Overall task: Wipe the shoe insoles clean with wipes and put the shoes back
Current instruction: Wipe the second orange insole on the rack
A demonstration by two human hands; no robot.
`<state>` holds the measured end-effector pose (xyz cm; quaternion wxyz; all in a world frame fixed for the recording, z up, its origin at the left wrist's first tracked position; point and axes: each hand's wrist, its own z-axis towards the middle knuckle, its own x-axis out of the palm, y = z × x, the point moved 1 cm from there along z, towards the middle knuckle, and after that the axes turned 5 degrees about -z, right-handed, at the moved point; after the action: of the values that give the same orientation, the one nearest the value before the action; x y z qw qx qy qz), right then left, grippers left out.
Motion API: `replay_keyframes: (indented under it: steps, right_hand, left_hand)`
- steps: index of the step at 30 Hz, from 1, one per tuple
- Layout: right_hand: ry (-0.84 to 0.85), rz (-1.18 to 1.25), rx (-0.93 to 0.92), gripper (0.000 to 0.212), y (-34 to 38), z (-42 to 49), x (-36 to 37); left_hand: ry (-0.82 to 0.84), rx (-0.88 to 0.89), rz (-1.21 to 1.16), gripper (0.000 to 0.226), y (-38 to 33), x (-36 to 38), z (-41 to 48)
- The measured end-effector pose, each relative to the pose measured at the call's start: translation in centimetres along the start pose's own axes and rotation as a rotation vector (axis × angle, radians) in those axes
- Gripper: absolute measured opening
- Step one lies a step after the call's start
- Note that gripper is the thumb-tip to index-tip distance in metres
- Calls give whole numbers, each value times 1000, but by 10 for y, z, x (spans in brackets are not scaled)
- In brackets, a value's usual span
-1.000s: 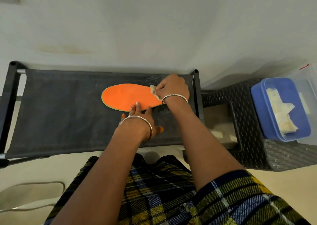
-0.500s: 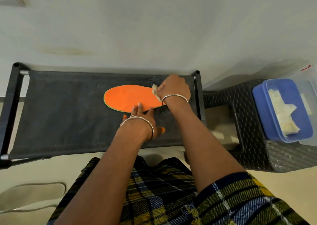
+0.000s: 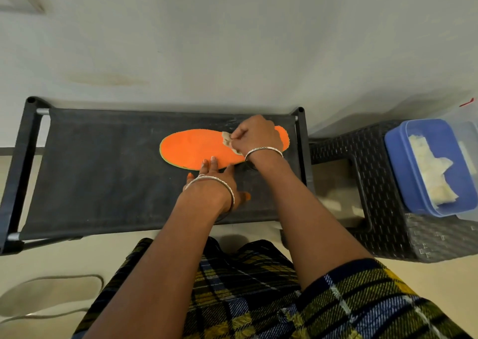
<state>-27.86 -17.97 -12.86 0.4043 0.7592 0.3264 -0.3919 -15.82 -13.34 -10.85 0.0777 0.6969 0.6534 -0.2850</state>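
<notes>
1. The fingers of the right hand are curled in, pinching a crumpled, off-white wipe against the orange insole toward its right end.
2. The left hand lies flat with its fingers straight, the tips pressing on the insole's near edge and the palm on the fabric beside it.
3. Each wrist wears a thin silver bangle.
4. The insole lies flat, lengthwise, on the right half of the dark fabric shelf of a black-framed rack; its right tip shows past the right hand.
5. Just right of the rack stands a dark woven-pattern stool. On it sits a blue tub holding more pale wipes.
6. Nearest me, a plaid garment covers the person's lap, and a pale cord lies on the floor to the left.
</notes>
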Motion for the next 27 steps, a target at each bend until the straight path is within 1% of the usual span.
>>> replay_keyframes:
  steps: [3,5,8,11,13,14,17,18,21,24,26,27]
  right_hand:
    - [-79,-89,136,32,-13,8,-7]
    - [-127,-104,170,34,-16,10,-7]
    - [-120,-91,109,27,-5,7,-2]
    - [-50,-41,-33,10,9,1,4]
    - [-21,-62,-51,9,7,1,2]
    - [-26,-70,-12,11,2,4,-1]
    - [-92,-116,134,35,-17,12,-11]
    - [-111,-124,159,36,-20,13,-13]
    - [-135,-151,123,28,-11,9,-9]
    - [-69,-95,-6,10,6,1,-1]
    - [-8,-69,-63,7,11,-3,-3]
    - [10,-77,-58,8,10,-3,-6]
  left_hand:
    - [3,4,20,86,4,-1,0]
    - [11,2,22,86,5,-1,1]
    - [7,-1,28,86,4,0,1]
    - [3,-9,11,86,1,1,2]
    - [8,-11,10,86,1,2,2]
    - [9,-8,11,86,1,1,2]
    - [23,-3,22,85,4,-1,1]
    - [28,-5,25,84,5,-1,0]
    - [19,-11,22,85,3,0,2]
    - [14,-22,19,86,1,2,4]
    - [19,-29,19,87,1,2,5]
    - [18,-29,24,86,2,2,5]
